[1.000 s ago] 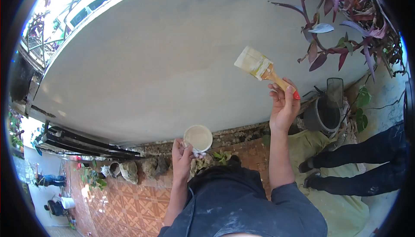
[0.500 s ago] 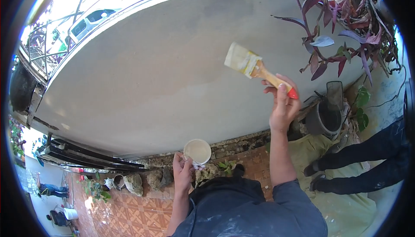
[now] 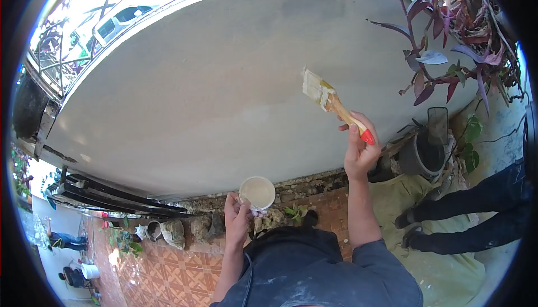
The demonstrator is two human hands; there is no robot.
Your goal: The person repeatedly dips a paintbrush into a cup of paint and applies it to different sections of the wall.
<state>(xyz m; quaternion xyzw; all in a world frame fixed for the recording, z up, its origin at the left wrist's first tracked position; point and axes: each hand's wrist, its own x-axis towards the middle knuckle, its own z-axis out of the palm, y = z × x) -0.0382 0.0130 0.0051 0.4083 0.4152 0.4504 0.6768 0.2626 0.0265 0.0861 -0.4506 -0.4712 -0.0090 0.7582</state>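
Observation:
A wide paintbrush [image 3: 330,101] with a wooden handle and red tip is gripped in my right hand [image 3: 360,149]. Its pale, paint-coated bristles point up and left, overlapping the wall [image 3: 213,94] in this view. White paint also smears the ferrule. Low in front of my body, my left hand [image 3: 237,217] holds a small round tub [image 3: 258,192] by its side. Pale liquid fills part of the tub. The wall is light beige-grey, with faint darker and lighter patches.
Purple-leaved plants [image 3: 431,57] hang at upper right. Below them stands a dark bucket [image 3: 421,154]. Another person's legs [image 3: 471,212] are on a greenish sheet [image 3: 443,268] at right. Black metal bars [image 3: 112,198], stones [image 3: 172,234] and potted plants line the wall's foot at left.
My right hand has moved slightly left and down, and the paintbrush has turned so its bristles show narrower. The left hand and tub stay nearly in place. The view has shifted a little.

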